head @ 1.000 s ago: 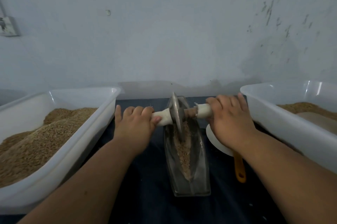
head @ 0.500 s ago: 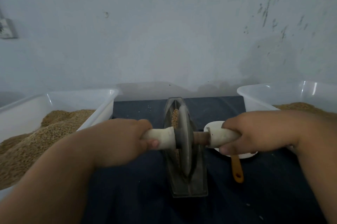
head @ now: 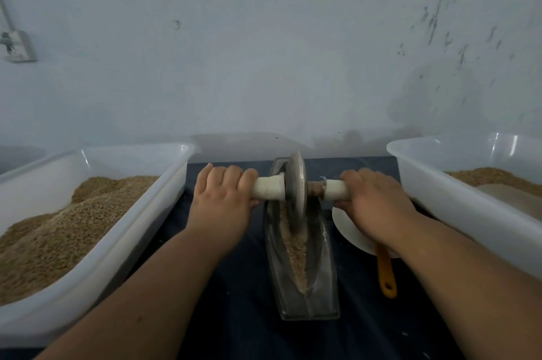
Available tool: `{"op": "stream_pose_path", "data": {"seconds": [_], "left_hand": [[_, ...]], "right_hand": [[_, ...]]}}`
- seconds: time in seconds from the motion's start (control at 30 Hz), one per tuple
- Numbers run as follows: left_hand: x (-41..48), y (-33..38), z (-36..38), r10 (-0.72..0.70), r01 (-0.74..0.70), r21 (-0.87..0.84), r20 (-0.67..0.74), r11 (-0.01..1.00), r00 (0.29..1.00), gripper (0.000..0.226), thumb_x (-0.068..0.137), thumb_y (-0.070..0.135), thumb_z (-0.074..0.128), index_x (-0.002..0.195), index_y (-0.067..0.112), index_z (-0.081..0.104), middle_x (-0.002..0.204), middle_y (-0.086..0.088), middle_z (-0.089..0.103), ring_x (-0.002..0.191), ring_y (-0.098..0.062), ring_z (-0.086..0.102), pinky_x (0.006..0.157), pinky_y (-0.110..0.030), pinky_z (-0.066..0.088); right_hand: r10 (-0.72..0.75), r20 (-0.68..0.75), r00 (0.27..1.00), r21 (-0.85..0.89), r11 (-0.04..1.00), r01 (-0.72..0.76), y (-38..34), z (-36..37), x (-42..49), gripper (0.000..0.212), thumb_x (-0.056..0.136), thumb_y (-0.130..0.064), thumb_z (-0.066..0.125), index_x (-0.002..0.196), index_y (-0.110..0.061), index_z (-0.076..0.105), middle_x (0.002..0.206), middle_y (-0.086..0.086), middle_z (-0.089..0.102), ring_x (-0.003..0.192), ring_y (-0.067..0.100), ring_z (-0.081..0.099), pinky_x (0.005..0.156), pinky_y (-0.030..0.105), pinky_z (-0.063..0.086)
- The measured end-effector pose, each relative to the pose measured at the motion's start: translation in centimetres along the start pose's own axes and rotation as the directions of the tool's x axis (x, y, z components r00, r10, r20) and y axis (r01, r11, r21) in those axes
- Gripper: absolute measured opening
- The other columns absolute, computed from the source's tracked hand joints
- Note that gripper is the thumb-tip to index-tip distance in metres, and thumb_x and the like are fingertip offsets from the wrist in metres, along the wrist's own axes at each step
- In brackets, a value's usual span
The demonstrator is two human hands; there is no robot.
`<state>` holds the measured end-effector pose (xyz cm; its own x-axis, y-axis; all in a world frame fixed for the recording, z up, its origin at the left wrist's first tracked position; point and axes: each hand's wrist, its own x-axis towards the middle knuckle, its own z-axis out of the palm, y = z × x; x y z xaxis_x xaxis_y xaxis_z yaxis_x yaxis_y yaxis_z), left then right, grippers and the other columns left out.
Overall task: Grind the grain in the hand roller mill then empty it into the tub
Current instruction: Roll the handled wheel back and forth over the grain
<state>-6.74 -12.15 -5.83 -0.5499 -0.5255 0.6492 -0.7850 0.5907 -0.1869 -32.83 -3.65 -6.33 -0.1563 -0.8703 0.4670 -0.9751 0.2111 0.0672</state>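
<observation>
Roller wheel [head: 296, 183] back at far end of trough [head: 321, 286], left hand [head: 223, 202] and right hand [head: 374, 205] with grip clamped on its handles [head: 268, 188].

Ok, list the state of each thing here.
Left hand: grips the roller's white left handle.
Right hand: grips the white right handle.
Boat-shaped metal trough: holds grain.
Grey metal roller disc: upright, at trough's far end.
Left white plastic tub: heaped with grain.
Right white plastic tub: partly filled.
Orange-handled white scoop: lying unused.
</observation>
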Motion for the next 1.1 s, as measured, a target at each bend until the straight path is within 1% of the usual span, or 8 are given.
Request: {"op": "stream_pose_path", "data": {"seconds": [0.07,0.2,0.37,0.6,0.73,0.87,0.97,1.1], "left_hand": [[0.1,-0.2,0.1,0.016,-0.015,0.015,-0.023,1.0,1.0,0.036,0.084,0.035,0.069,0.112,0.013,0.063,0.097,-0.008,0.061,0.09,-0.033,0.055,0.1,-0.051,0.039],[0.1,-0.8,-1.5,0.032,-0.049,0.074,0.219,0.996,0.975,0.041,0.094,0.053,0.045,0.125,0.026,0.047,0.111,0.002,0.054,0.1,-0.023,0.05,0.097,-0.039,0.035],[-0.4,-2.0,-6.3,0.138,-0.039,-0.185,0.56,0.982,0.817,0.03,0.089,0.069,0.031,0.098,0.042,0.039,0.092,0.016,0.052,0.083,-0.005,0.05,0.075,-0.03,0.036],[-0.8,-2.0,-9.6,0.149,0.078,-0.293,0.677,0.953,0.72,0.031,0.088,0.071,0.033,0.09,0.042,0.042,0.085,0.015,0.056,0.077,-0.001,0.054,0.068,-0.023,0.039],[0.0,-1.6,-6.0,0.109,-0.001,-0.206,0.515,0.979,0.85,0.029,0.094,0.064,0.034,0.093,0.037,0.043,0.089,0.015,0.054,0.085,-0.009,0.053,0.077,-0.034,0.04],[-0.1,-0.4,-1.5,-0.017,0.015,0.01,0.235,1.0,0.972,0.041,0.093,0.055,0.043,0.123,0.028,0.048,0.111,0.003,0.053,0.101,-0.025,0.05,0.096,-0.044,0.036],[-0.3,0.0,0.1,-0.05,0.052,-0.015,0.096,0.999,0.994,0.041,0.085,0.042,0.065,0.115,0.014,0.061,0.1,-0.007,0.058,0.089,-0.033,0.054,0.093,-0.054,0.041],[-0.4,-0.4,0.2,-0.042,0.046,-0.037,0.103,0.998,0.994,0.04,0.083,0.043,0.068,0.111,0.015,0.062,0.095,-0.005,0.059,0.085,-0.031,0.055,0.09,-0.053,0.043]], "right_hand": [[-0.014,0.002,1.0,-0.007,1.0,0.014,0.3,-0.1,-0.1,0.045,0.089,-0.058,0.057,0.122,-0.028,0.051,0.104,0.0,0.057,0.092,0.022,0.054,0.074,0.036,0.036],[-0.067,0.203,0.977,0.101,0.994,0.047,0.4,-3.2,-0.8,0.04,0.086,-0.064,0.059,0.11,-0.033,0.05,0.098,-0.009,0.058,0.084,0.013,0.056,0.071,0.033,0.046],[-0.177,0.567,0.804,0.22,0.974,0.059,0.9,-9.4,-2.1,0.041,0.079,-0.079,0.051,0.091,-0.04,0.052,0.081,-0.013,0.062,0.073,0.001,0.058,0.062,0.024,0.041],[-0.225,0.652,0.724,0.269,0.962,0.057,0.9,-12.2,-3.1,0.049,0.077,-0.081,0.048,0.087,-0.035,0.057,0.079,-0.021,0.065,0.068,-0.001,0.062,0.056,0.017,0.044],[-0.14,0.552,0.822,0.231,0.973,0.011,0.4,-8.9,-2.1,0.041,0.081,-0.076,0.054,0.088,-0.036,0.053,0.08,-0.008,0.064,0.07,0.004,0.061,0.061,0.025,0.043],[-0.052,0.136,0.989,0.022,0.999,0.049,-0.6,-3.4,-0.9,0.038,0.089,-0.065,0.053,0.108,-0.033,0.051,0.098,-0.008,0.056,0.086,0.014,0.054,0.075,0.034,0.044],[-0.041,-0.056,0.998,-0.077,0.996,0.037,-1.0,-0.9,-0.3,0.038,0.094,-0.049,0.054,0.123,-0.025,0.053,0.107,0.0,0.055,0.095,0.023,0.051,0.087,0.038,0.036],[-0.065,-0.082,0.995,-0.077,0.995,0.059,-1.0,-1.2,-0.4,0.039,0.09,-0.053,0.056,0.12,-0.028,0.053,0.104,-0.003,0.056,0.093,0.02,0.051,0.088,0.037,0.038]]}}
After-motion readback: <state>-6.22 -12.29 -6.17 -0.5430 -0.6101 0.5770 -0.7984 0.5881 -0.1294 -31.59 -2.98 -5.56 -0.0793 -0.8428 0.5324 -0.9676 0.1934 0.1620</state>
